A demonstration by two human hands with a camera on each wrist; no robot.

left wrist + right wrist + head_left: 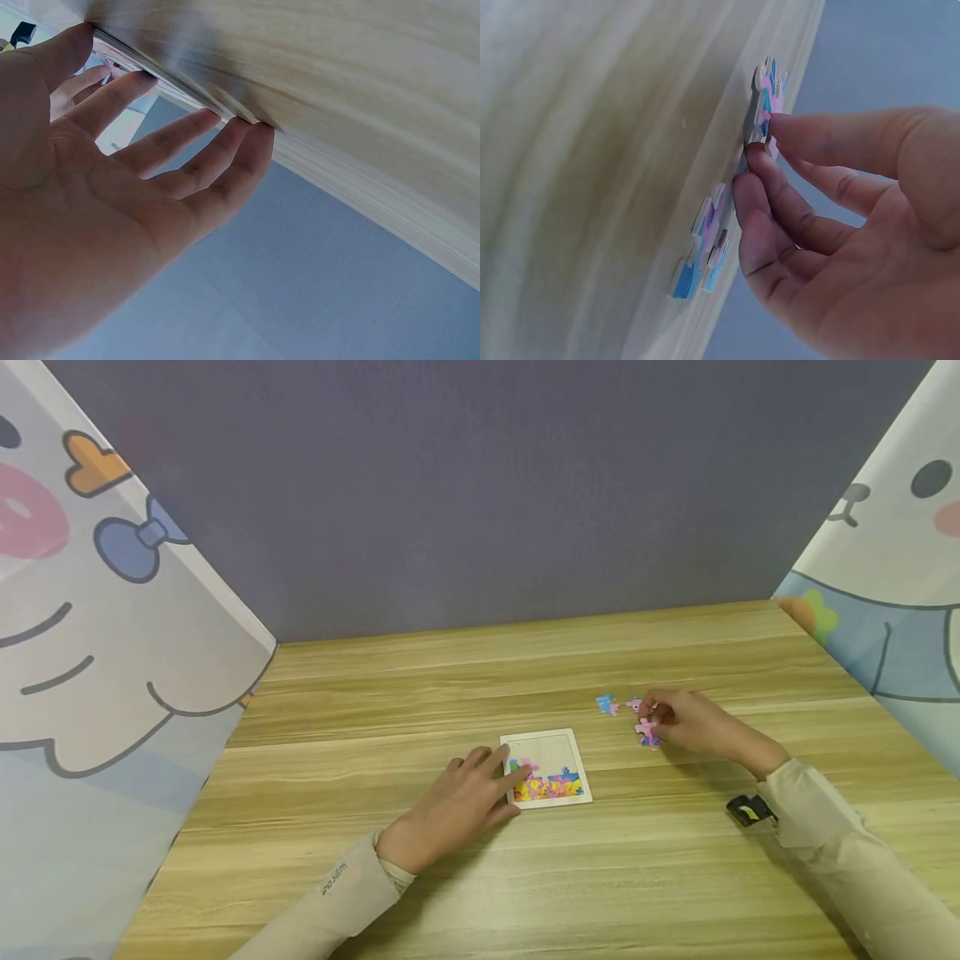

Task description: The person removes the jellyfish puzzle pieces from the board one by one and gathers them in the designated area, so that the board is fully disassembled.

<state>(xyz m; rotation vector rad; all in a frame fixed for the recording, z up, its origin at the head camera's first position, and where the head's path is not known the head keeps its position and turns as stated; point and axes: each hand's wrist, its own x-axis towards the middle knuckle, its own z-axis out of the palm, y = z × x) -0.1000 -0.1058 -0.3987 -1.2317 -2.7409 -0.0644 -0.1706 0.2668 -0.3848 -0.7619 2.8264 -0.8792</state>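
A square puzzle tray (551,752) with a pale rim lies on the wooden table, its lower part filled with yellow, pink and blue jigsaw pieces (553,787). Over its left edge rests my left hand (457,802), fingers spread, index finger reaching onto the pieces and thumb near the lower left corner. To the right of the tray, my right hand (693,722) pinches a pink and blue jigsaw piece (765,105) between thumb and fingers, low over the table. Just beyond it lie loose pink and light blue pieces (606,703), partly hidden by the fingers in the head view.
A small black object with a yellow-green mark (750,810) shows beside the right sleeve cuff. A dark grey panel (487,502) stands along the table's far edge. Panels with cartoon prints (112,652) flank the table on both sides.
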